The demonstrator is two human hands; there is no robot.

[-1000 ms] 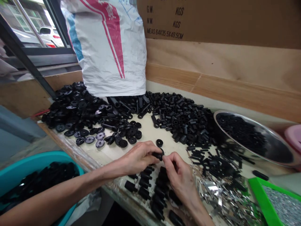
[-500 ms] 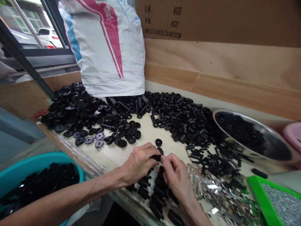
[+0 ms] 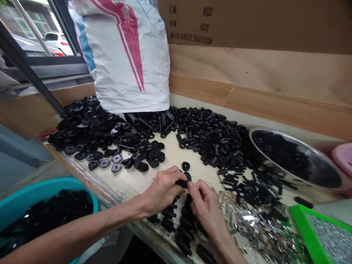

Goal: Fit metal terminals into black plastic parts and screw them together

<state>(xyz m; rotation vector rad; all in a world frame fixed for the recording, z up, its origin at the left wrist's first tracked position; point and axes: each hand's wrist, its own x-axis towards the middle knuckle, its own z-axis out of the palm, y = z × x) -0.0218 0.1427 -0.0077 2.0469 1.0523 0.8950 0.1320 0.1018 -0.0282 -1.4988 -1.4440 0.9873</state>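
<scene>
- Left hand grips a small black plastic piece.
- Right hand pinches its end.
- Left wrist sits lower than a second ago, hiding more black plastic cylinders.

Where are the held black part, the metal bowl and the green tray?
Black part (image 3: 182,184): head view, middle of its visible side.
Metal bowl (image 3: 327,173): head view, bare inner wall.
Green tray (image 3: 306,231): head view, left rim.

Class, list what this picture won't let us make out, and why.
All in the head view:
Full shape of the held black part: covered by the left hand.
Whether the right hand pinches a small piece: its own fingers hide it.
Some black cylinders: behind the hands.
Grey contents of the green tray: too small.
Pink container: cut off by the right edge.
</scene>
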